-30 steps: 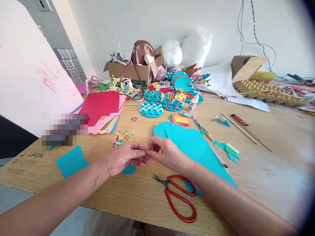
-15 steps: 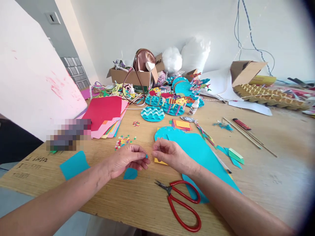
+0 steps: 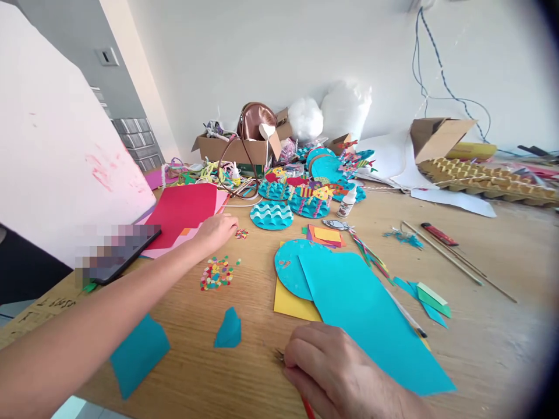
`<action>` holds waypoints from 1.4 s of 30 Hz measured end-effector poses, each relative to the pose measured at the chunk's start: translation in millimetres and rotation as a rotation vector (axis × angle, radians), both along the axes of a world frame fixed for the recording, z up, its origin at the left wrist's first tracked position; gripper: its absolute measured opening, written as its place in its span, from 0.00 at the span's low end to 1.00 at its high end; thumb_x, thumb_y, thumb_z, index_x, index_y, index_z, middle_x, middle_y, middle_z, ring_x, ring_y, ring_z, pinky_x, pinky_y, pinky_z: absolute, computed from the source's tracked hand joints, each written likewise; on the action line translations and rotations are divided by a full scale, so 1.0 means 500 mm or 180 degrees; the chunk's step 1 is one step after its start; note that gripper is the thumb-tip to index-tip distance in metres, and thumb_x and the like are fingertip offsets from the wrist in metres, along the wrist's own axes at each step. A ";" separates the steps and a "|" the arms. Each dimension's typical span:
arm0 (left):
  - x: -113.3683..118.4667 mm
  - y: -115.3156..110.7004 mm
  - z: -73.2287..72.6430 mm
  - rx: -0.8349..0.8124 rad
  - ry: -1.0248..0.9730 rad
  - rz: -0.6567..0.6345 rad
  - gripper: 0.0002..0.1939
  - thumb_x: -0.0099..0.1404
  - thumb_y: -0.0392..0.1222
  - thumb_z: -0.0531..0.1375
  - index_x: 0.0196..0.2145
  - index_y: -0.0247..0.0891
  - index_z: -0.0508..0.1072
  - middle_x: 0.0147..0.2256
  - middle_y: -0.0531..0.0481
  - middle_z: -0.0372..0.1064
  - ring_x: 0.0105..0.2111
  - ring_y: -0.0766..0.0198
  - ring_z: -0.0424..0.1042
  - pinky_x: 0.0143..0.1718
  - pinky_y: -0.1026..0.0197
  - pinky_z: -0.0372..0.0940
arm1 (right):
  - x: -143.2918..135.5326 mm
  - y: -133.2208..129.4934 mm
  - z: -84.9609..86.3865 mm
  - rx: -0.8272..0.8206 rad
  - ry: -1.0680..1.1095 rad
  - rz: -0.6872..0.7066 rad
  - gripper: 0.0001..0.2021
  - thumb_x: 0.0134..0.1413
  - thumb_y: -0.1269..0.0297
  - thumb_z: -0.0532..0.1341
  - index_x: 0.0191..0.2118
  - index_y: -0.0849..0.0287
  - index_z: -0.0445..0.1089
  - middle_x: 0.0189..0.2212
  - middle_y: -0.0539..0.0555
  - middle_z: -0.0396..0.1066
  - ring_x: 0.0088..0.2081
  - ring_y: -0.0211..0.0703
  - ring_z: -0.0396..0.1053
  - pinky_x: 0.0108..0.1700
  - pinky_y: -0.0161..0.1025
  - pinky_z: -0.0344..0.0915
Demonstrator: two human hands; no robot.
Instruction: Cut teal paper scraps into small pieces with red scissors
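My left hand [image 3: 218, 233] is stretched far forward, its fingers bunched over the table beside a small heap of tiny coloured paper bits [image 3: 241, 234]. What those fingers hold, if anything, is hidden. My right hand [image 3: 325, 364] is closed around the pivot area of the red-handled scissors [image 3: 308, 408], whose dark tips poke out to the left. Nearer than my left hand lies a scatter of round paper dots [image 3: 217, 273]. A small cut blue paper piece [image 3: 229, 329] and a bigger blue piece [image 3: 140, 356] rest on the wood. Right of centre, a large blue sheet [image 3: 371, 326] overlaps a blue disc [image 3: 290, 270].
A glue bottle [image 3: 347, 203] stands behind the sheet, near wavy blue decorated bases [image 3: 271, 216]. Red and pink papers [image 3: 183, 209] and a phone [image 3: 131, 256] are at left. Sticks [image 3: 441, 252] and a cutter knife [image 3: 439, 234] lie right; egg trays [image 3: 484, 180] sit behind.
My left hand has moved forward from the middle to the tiny-bits heap; the small blue bit at its fingertips no longer shows. My right hand has come down and back onto the scissors.
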State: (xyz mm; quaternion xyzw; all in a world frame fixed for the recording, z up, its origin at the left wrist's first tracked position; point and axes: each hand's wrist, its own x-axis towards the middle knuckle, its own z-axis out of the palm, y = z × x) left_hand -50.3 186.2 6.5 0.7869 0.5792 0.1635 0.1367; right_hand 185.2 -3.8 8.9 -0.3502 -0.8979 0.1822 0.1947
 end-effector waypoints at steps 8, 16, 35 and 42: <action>0.007 0.027 -0.031 0.0132 0.1028 -0.0258 0.13 0.66 0.42 0.56 0.46 0.36 0.68 0.46 0.45 0.67 0.42 0.58 0.70 0.43 0.50 0.67 | 0.011 0.017 -0.029 0.0227 0.0139 0.0146 0.08 0.52 0.75 0.58 0.25 0.58 0.63 0.23 0.49 0.68 0.25 0.37 0.64 0.27 0.34 0.57; 0.011 0.019 -0.035 0.0223 0.1345 -0.0269 0.13 0.66 0.43 0.56 0.46 0.35 0.68 0.44 0.45 0.68 0.40 0.60 0.71 0.40 0.52 0.68 | 0.017 0.016 -0.043 0.0314 0.0111 0.0169 0.09 0.54 0.75 0.55 0.25 0.58 0.61 0.23 0.49 0.67 0.25 0.36 0.63 0.26 0.33 0.56; 0.000 -0.252 0.051 -0.0971 0.0991 -0.1526 0.16 0.55 0.36 0.62 0.43 0.42 0.70 0.44 0.49 0.68 0.43 0.56 0.68 0.41 0.59 0.60 | 0.027 -0.002 -0.025 0.0224 -0.0702 -0.0015 0.06 0.55 0.73 0.58 0.29 0.57 0.64 0.26 0.49 0.69 0.25 0.39 0.67 0.26 0.35 0.57; -0.026 -0.263 -0.004 -0.0927 0.0914 -0.1423 0.15 0.55 0.35 0.61 0.41 0.43 0.68 0.44 0.49 0.63 0.42 0.56 0.66 0.40 0.59 0.59 | 0.040 -0.069 -0.017 -0.0040 -0.1373 -0.0486 0.06 0.50 0.75 0.60 0.29 0.55 0.68 0.29 0.50 0.73 0.27 0.42 0.72 0.22 0.33 0.60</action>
